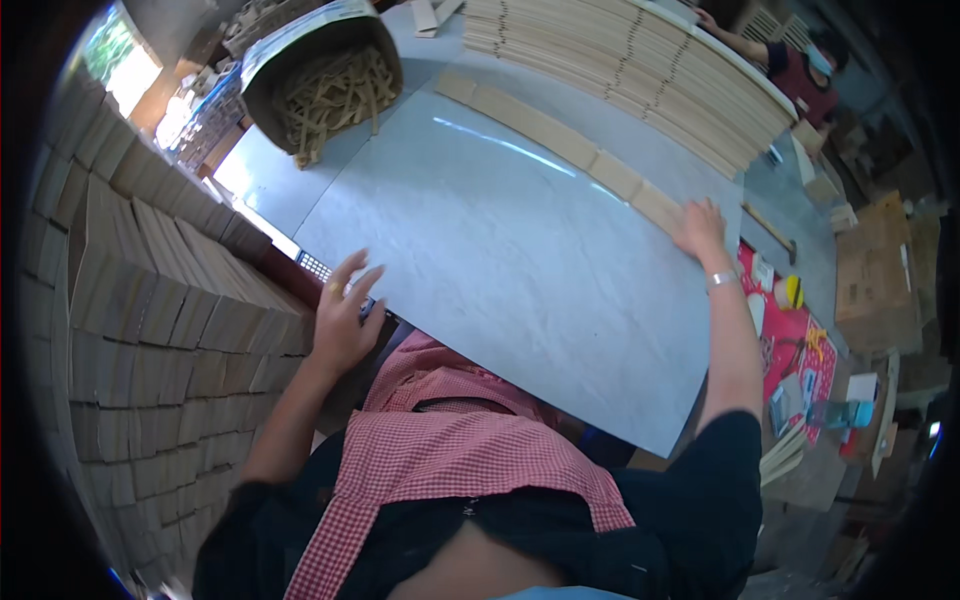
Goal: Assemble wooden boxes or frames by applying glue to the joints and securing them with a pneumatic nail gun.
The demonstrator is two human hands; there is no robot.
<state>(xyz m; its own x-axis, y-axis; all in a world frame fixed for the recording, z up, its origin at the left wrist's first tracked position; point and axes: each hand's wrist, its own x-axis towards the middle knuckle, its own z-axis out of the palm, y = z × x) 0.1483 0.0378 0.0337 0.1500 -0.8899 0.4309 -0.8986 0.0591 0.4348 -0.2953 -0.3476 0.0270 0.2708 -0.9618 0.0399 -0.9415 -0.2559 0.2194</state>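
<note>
Right-hand grip lay on the nearer, right end of a long tan cardboard strip, its fingers bent over that end; whether they pinched the strip or only pressed on it, I cannot tell. From under those fingers, the strip ran flat and diagonally away to the upper left, crossed by several lines. Left-hand grip had its fingers spread apart with nothing between them, near the front-left edge of the desk and well apart from the strip. Beneath the strip spread the grey marbled desk. Just beyond it rose a stack of flat cardboard sheets, and near its far end a tilted cardboard box held a tangle of tan scraps. To the right of the right hand lay a hammer, with a yellow tape roll and a clear bottle nearer the person. Bundled cardboard pieces filled the left side. A co-worker stood beyond the stack, upper right.
</note>
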